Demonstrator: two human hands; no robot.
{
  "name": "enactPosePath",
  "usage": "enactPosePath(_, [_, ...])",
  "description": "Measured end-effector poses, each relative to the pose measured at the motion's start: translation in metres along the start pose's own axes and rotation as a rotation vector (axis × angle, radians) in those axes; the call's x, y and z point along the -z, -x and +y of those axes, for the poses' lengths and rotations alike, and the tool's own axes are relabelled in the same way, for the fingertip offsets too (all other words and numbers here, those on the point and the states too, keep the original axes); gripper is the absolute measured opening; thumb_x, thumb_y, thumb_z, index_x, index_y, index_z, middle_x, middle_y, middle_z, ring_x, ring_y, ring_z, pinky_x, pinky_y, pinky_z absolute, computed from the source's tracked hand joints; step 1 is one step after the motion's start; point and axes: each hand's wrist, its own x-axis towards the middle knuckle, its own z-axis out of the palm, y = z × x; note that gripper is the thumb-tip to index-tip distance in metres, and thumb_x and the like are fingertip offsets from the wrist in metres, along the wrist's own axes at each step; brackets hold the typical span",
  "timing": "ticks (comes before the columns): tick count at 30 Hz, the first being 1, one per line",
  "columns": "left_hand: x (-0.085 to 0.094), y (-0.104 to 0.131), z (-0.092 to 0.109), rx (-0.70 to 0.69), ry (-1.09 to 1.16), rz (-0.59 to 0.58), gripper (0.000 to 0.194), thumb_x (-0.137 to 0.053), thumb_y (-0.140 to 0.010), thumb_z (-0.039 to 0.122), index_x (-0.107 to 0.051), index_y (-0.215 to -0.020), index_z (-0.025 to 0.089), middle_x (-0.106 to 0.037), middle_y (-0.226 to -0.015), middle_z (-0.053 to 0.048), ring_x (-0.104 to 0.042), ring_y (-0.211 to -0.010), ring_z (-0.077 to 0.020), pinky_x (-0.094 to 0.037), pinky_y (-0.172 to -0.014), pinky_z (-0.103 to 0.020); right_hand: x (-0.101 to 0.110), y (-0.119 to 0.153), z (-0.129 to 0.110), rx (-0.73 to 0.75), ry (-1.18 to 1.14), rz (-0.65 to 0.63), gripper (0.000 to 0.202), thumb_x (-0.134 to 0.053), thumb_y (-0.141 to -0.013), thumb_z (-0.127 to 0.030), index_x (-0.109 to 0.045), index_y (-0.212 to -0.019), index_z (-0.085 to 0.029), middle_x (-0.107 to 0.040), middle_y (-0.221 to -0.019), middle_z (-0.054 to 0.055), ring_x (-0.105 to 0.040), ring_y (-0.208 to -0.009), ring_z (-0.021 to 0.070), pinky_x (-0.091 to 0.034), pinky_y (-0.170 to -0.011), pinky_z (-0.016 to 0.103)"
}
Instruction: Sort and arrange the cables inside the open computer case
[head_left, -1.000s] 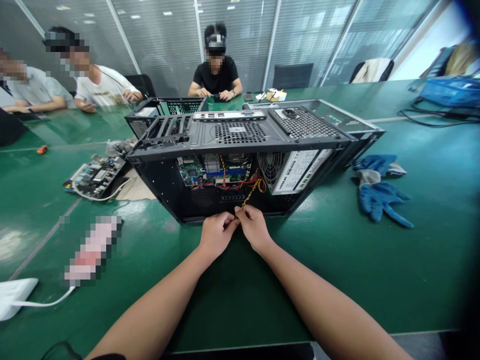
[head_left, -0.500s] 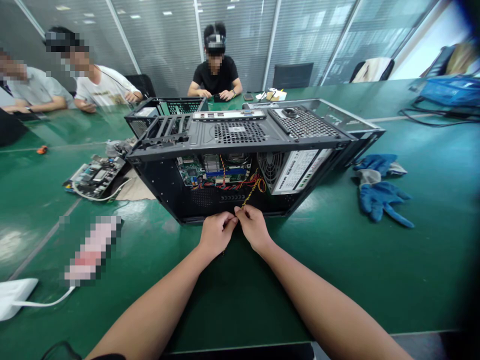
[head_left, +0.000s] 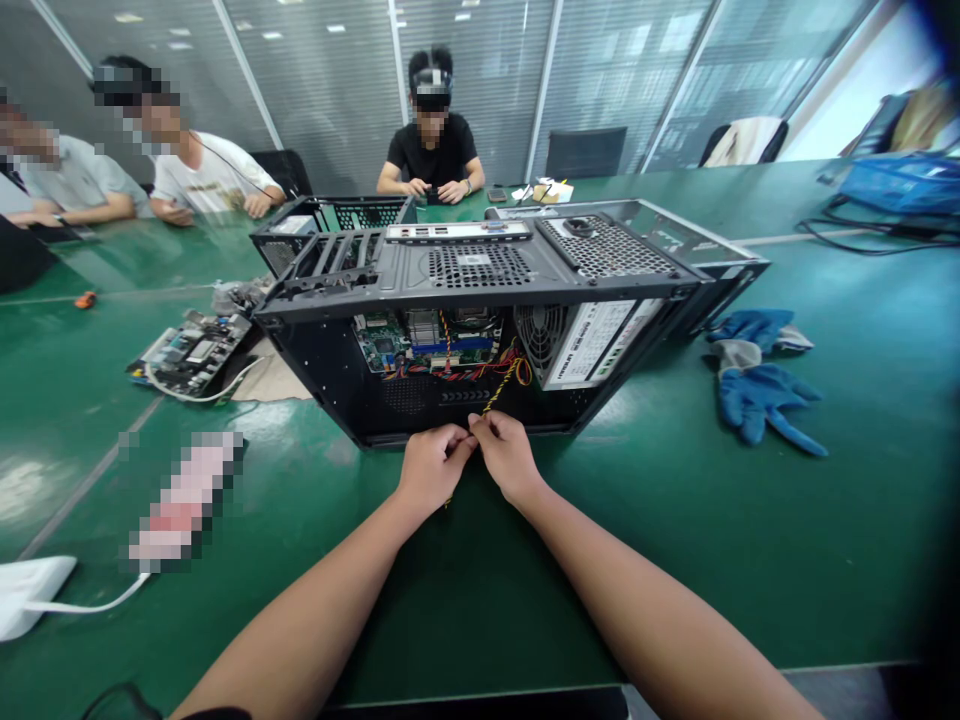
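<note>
An open black computer case lies on its side on the green table, showing a motherboard, a fan and coloured wires. A yellow-and-black twisted cable runs out of the case toward me. My left hand and my right hand meet at the case's front edge, fingertips pinched together on the cable's near end. The end itself is hidden between my fingers.
Blue work gloves lie to the right of the case. A loose circuit board with a white cable sits at left, a white adapter at the near left. Three other people sit across the table. Black cables lie far right.
My hands stay pinched on the cable; the fingers shift only slightly. The person opposite has moved their hands a little.
</note>
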Motion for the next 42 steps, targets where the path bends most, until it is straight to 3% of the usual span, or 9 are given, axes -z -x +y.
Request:
enactPosePath(7, [-0.0001, -0.0004, -0.0011, -0.043, -0.015, -0.041, 0.024, -0.049, -0.092, 0.025, -0.068, -0.079, 0.017, -0.068, -0.069, -0.001, -0.059, -0.060, -0.0122, -0.039, -0.062, -0.023, 0.0000, 0.0007, -0.0014, -0.001, -0.006, 0.006, 0.041, -0.056, -0.084, -0.045, -0.039, -0.055, -0.021, -0.037, -0.052, -0.005, -0.034, -0.054, 0.0124, -0.029, -0.053, 0.028])
enactPosePath(15, [-0.0004, 0.0000, 0.0015, 0.016, 0.023, 0.008, 0.016, -0.059, -0.085, 0.025, -0.069, -0.075, 0.016, -0.062, -0.059, 0.002, -0.050, -0.051, -0.0087, -0.035, -0.055, -0.021, 0.0003, 0.0004, -0.0007, 0.012, 0.003, 0.008, 0.040, -0.056, -0.084, -0.046, -0.040, -0.056, -0.022, -0.037, -0.054, -0.005, -0.034, -0.054, 0.0127, -0.029, -0.053, 0.028])
enactPosePath(22, [-0.0021, -0.0002, -0.0012, 0.042, 0.090, 0.014, 0.010, -0.063, -0.081, 0.024, -0.067, -0.076, 0.016, -0.064, -0.060, 0.003, -0.051, -0.051, -0.0082, -0.036, -0.054, -0.020, 0.0001, 0.0006, -0.0013, 0.007, -0.001, -0.002, 0.040, -0.055, -0.084, -0.046, -0.041, -0.056, -0.022, -0.039, -0.053, -0.005, -0.035, -0.054, 0.0129, -0.029, -0.053, 0.028])
enactPosePath(27, [-0.0022, 0.0000, -0.0010, -0.004, 0.033, -0.002, 0.017, -0.058, -0.086, 0.025, -0.066, -0.074, 0.016, -0.059, -0.058, 0.003, -0.047, -0.050, -0.0083, -0.034, -0.055, -0.021, 0.0001, 0.0005, -0.0007, 0.009, 0.000, 0.000, 0.041, -0.055, -0.084, -0.047, -0.040, -0.056, -0.022, -0.037, -0.054, -0.005, -0.035, -0.054, 0.0129, -0.029, -0.053, 0.028])
enactPosePath(33, [-0.0021, 0.0005, -0.0008, -0.039, 0.014, -0.038, 0.023, -0.049, -0.091, 0.025, -0.064, -0.076, 0.017, -0.064, -0.065, 0.000, -0.053, -0.055, -0.0108, -0.037, -0.058, -0.022, 0.0000, 0.0002, 0.0009, 0.012, 0.020, 0.004, 0.040, -0.055, -0.084, -0.046, -0.042, -0.055, -0.021, -0.039, -0.053, -0.005, -0.036, -0.054, 0.0127, -0.030, -0.053, 0.028])
enactPosePath(42, [-0.0028, 0.0008, -0.0009, -0.017, 0.025, -0.013, 0.019, -0.054, -0.088, 0.025, -0.065, -0.075, 0.016, -0.063, -0.061, 0.001, -0.052, -0.053, -0.0098, -0.036, -0.056, -0.022, 0.0006, 0.0012, -0.0034, 0.017, 0.021, 0.017, 0.041, -0.055, -0.083, -0.045, -0.039, -0.055, -0.022, -0.038, -0.053, -0.005, -0.035, -0.054, 0.0127, -0.030, -0.053, 0.028])
